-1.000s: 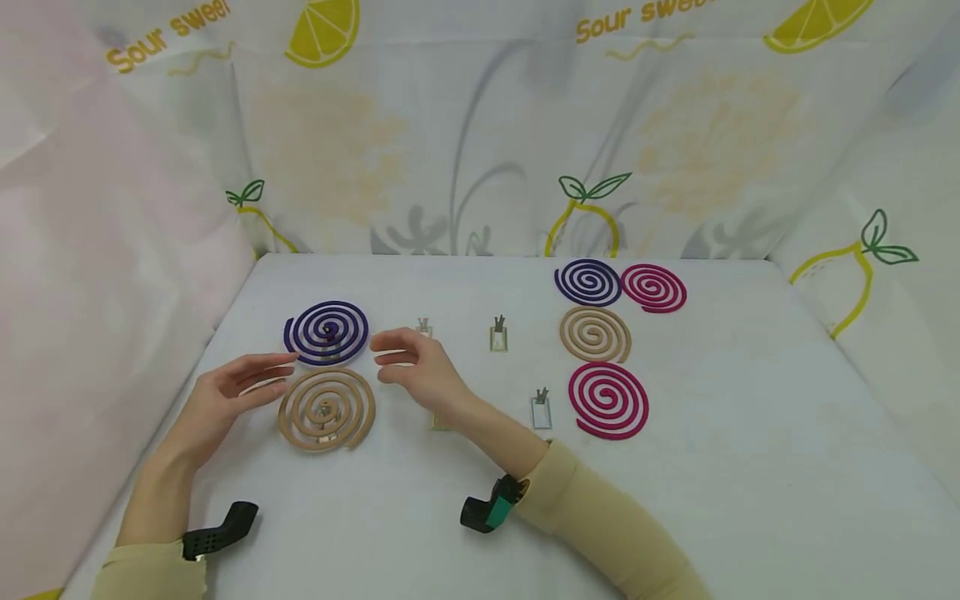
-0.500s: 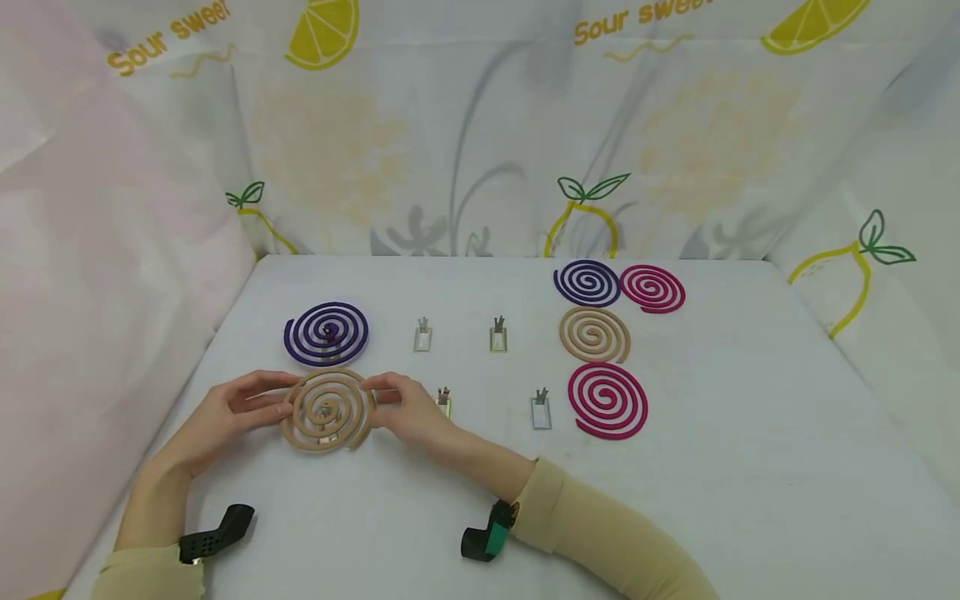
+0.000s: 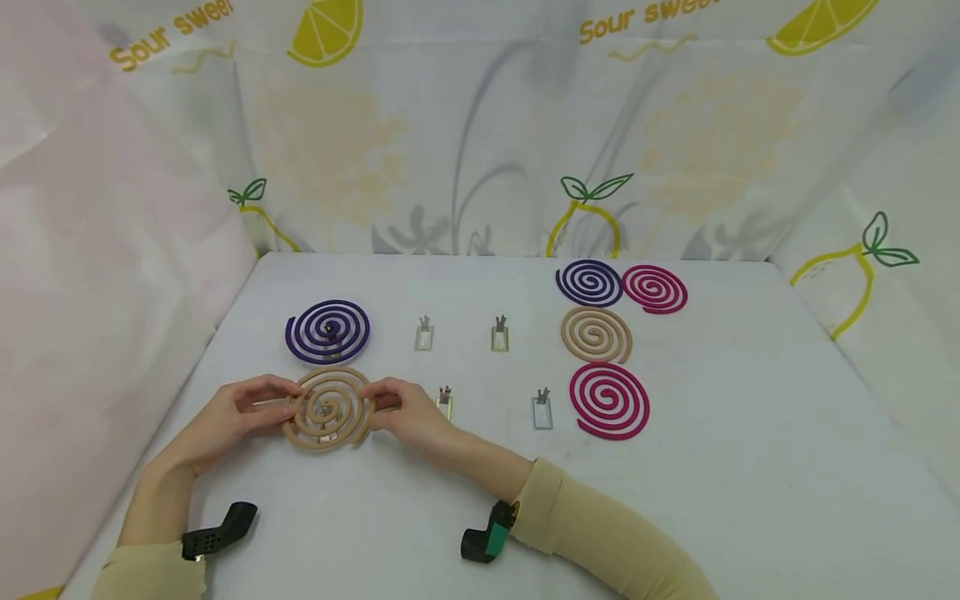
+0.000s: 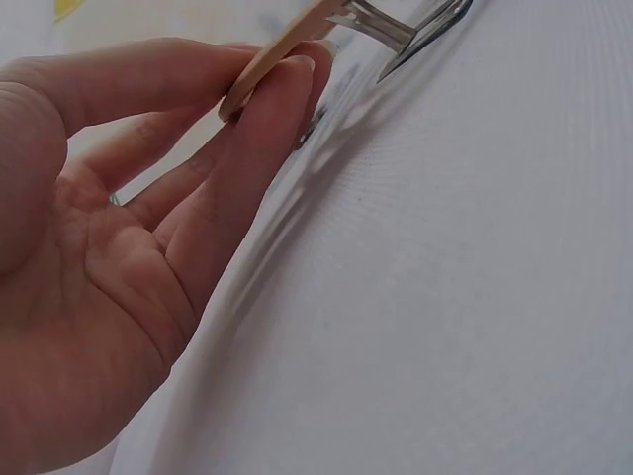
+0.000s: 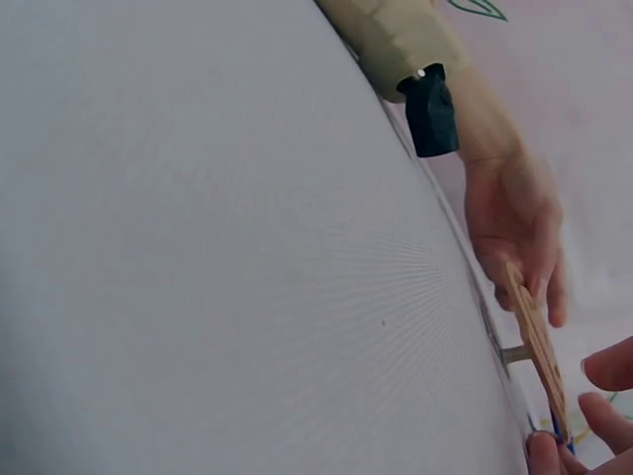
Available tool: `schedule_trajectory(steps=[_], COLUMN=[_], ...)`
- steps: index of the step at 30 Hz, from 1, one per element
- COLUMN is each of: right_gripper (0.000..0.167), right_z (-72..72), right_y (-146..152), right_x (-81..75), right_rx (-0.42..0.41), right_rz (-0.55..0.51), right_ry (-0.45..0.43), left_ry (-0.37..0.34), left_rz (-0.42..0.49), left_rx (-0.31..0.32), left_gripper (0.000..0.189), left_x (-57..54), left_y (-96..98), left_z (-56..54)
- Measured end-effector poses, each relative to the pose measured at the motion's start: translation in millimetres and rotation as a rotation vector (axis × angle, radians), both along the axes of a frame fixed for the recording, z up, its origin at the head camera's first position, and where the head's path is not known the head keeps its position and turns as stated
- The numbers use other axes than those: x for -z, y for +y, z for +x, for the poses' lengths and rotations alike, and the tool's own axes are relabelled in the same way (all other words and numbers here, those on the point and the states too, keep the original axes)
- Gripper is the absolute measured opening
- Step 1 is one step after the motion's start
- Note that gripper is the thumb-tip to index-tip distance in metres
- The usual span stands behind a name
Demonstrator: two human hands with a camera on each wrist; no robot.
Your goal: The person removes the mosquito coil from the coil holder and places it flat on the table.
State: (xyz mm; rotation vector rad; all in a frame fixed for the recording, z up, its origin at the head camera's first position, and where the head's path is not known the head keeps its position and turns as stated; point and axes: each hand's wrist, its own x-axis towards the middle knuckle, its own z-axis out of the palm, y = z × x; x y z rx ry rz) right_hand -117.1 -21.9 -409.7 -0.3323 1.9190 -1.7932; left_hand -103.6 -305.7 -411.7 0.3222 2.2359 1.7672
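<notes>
A tan mosquito coil (image 3: 325, 410) lies flat and raised on a small metal stand, whose prong shows under it in both wrist views. My left hand (image 3: 225, 421) pinches the coil's left edge; in the left wrist view the thumb is below the coil (image 4: 272, 67) and a finger above. From the opposite side my right hand (image 3: 412, 412) holds the right edge between thumb and fingertips. Just behind it, a dark purple coil (image 3: 330, 330) sits on another stand, untouched by either hand.
Several small metal stands stand mid-table, among them a silver one (image 3: 542, 412) and a gold one (image 3: 500, 337). Further right lie a purple coil (image 3: 590, 283), a tan coil (image 3: 596, 334) and two magenta coils, the nearer (image 3: 609, 401) being larger in view. A printed cloth rises behind.
Both hands were apart from the tan coil a second ago, the right one farther back. They came down to its edges and now grip it; the coil has barely shifted.
</notes>
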Motion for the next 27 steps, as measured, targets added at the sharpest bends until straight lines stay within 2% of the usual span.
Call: schedule_trajectory(steps=[13, 27], right_gripper=[0.036, 0.034], right_z=[0.5, -0.5], right_y=[-0.3, 1.2], right_x=[1.1, 0.9], right_rx=[0.000, 0.009], right_rz=[-0.010, 0.015], right_ry=[-0.010, -0.018], left_ry=[-0.021, -0.005], left_rz=[0.031, 0.048], left_rx=[-0.008, -0.009], left_gripper=[0.028, 0.030], left_x=[0.4, 0.8], left_y=[2.1, 1.6], left_z=[0.1, -0.6])
